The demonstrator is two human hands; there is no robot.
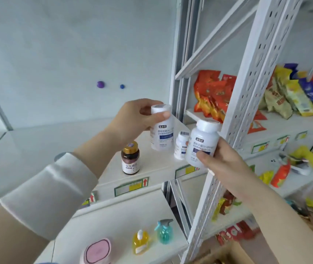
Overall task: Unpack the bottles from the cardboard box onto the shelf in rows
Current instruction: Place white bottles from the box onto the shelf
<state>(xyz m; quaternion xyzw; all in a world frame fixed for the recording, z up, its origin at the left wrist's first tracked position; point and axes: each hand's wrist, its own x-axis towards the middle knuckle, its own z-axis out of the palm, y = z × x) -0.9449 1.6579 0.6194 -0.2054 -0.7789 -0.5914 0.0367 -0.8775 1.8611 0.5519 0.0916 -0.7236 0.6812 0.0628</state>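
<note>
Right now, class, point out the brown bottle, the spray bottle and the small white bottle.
Brown bottle (130,165): head view, on its label.
Spray bottle (164,235): head view, on its teal body.
Small white bottle (180,149): head view, on its label.

A shop: price-tagged shelves (132,185), snack packets (214,96) on display.

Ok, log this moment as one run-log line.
left hand: holds white bottle over shelf | right hand: holds second white bottle | on shelf: small white bottle, brown bottle
</note>
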